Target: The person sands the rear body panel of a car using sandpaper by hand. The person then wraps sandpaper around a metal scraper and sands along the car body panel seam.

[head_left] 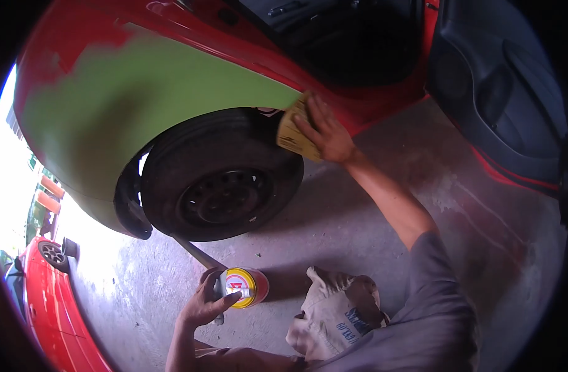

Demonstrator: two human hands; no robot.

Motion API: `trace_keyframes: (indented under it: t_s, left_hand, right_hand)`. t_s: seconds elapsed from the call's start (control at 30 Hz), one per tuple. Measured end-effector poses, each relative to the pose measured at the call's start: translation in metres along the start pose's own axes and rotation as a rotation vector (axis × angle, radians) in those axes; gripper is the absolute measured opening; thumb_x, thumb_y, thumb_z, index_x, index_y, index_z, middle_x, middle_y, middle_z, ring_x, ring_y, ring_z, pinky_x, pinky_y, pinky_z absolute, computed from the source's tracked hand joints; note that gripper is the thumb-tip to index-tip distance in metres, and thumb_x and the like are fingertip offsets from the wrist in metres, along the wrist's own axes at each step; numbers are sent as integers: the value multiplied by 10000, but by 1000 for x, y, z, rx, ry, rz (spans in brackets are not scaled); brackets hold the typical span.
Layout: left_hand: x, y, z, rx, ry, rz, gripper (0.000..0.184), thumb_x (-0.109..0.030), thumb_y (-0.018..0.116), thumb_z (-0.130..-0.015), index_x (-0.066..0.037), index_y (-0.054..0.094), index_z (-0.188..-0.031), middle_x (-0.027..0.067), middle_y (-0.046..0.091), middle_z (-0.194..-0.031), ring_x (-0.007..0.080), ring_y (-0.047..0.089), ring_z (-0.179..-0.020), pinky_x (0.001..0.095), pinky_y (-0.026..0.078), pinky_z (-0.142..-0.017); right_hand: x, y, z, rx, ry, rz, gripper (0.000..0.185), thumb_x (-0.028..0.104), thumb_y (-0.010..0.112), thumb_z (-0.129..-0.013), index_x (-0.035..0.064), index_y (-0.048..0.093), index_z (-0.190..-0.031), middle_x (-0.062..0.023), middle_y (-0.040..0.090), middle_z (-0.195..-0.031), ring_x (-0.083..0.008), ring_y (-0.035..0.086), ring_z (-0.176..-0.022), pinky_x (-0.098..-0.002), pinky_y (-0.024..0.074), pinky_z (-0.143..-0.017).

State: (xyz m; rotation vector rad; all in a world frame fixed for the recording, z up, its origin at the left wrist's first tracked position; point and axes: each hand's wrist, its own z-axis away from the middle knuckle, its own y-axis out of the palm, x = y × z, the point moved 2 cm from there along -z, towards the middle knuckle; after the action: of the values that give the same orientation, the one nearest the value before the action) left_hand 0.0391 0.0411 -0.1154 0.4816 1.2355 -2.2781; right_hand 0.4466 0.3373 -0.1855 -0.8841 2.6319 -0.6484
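My right hand (326,131) grips a yellow sheet of sandpaper (294,131), pressed against the rear edge of the fender beside the wheel arch. The fender (172,80) is mostly coated in matte green, with red paint around it. Below it sits a black tire (166,180) with a dark steel wheel (225,197). My left hand (204,302) is low, beside a round can (260,287) with a yellow rim. Its fingers curl around something greyish, with the thumb across the can's top; what they hold is partly hidden.
A grey bar (197,253) slants from under the tire toward my left hand. Beige cloth with blue lettering (340,313) lies by my lap. An open car door (501,93) hangs at the right. Another red car (54,297) stands at the left on the concrete floor (358,217).
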Motion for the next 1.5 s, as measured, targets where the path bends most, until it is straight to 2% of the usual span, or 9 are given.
trace_keyframes:
  t_s: [0.2, 0.33, 0.5, 0.6, 0.77, 0.97, 1.27, 1.37, 1.5]
  left_hand:
    - [0, 9, -13, 1, 0, -27, 1166, -772, 736, -807, -36, 380, -1640, 260, 353, -1695, 458, 467, -1487, 548, 488, -1165]
    - [2, 8, -9, -13, 39, -31, 1148, -744, 744, -820, -30, 377, -1641, 265, 356, -1693, 455, 477, -1480, 536, 500, -1151]
    - [21, 10, -5, -29, 34, -33, 1127, -712, 752, -837, -11, 379, -1636, 266, 358, -1689, 454, 517, -1439, 515, 516, -1131]
    - [13, 11, -5, -32, 20, -33, 1112, -695, 756, -844, -11, 378, -1636, 260, 372, -1677, 449, 528, -1424, 511, 514, -1133]
    - [11, 19, -8, -20, 83, -13, 1091, -687, 765, -846, -26, 392, -1631, 253, 396, -1656, 434, 540, -1412, 505, 524, -1121]
    - [9, 15, 4, -49, 52, -2, 1062, -687, 759, -847, -34, 422, -1613, 256, 397, -1656, 418, 538, -1419, 497, 545, -1093]
    - [15, 23, -13, -27, 88, -39, 1027, -658, 760, -865, -33, 427, -1609, 260, 398, -1643, 405, 603, -1350, 504, 566, -1061]
    - [17, 21, -6, -48, 126, -33, 1024, -644, 761, -870, -29, 418, -1613, 261, 402, -1636, 403, 626, -1319, 487, 574, -1048]
    - [21, 20, -10, -40, 120, -36, 1030, -636, 762, -872, -26, 402, -1619, 263, 394, -1640, 415, 640, -1298, 480, 582, -1033]
  right_hand:
    - [95, -13, -149, -214, -37, -68, 759, 257, 626, -953, -19, 395, -1621, -311, 306, -1702, -509, 298, -1587, -616, 326, -1264]
    - [69, -8, -101, -219, 49, -78, 745, 218, 614, -949, -116, 396, -1578, -337, 359, -1663, -532, 301, -1577, -643, 317, -1253]
    - [40, 16, -2, -219, 317, 49, 778, 177, 604, -943, -120, 333, -1609, -386, 285, -1676, -567, 258, -1580, -639, 253, -1278]
    - [58, 21, -34, -379, 316, -97, 790, 172, 602, -949, -130, 304, -1615, -390, 271, -1678, -572, 242, -1582, -643, 224, -1287]
    - [99, -14, -112, -232, 156, -103, 760, 208, 572, -1001, -136, 292, -1619, -377, 285, -1675, -559, 234, -1589, -647, 212, -1291]
    - [44, 23, 14, -316, 420, -5, 818, 189, 602, -978, -155, 234, -1622, -414, 267, -1662, -615, 213, -1570, -658, 195, -1289]
    - [39, 11, -20, -86, 222, -15, 841, 200, 603, -961, -201, 225, -1597, -453, 193, -1669, -626, 154, -1583, -653, 193, -1291]
    - [29, 30, 31, -185, 381, 52, 905, 224, 649, -903, -170, 247, -1611, -428, 225, -1673, -597, 180, -1591, -635, 213, -1296]
    - [42, 21, -10, -311, 258, -100, 911, 241, 645, -899, -143, 252, -1625, -401, 233, -1688, -571, 208, -1596, -623, 224, -1302]
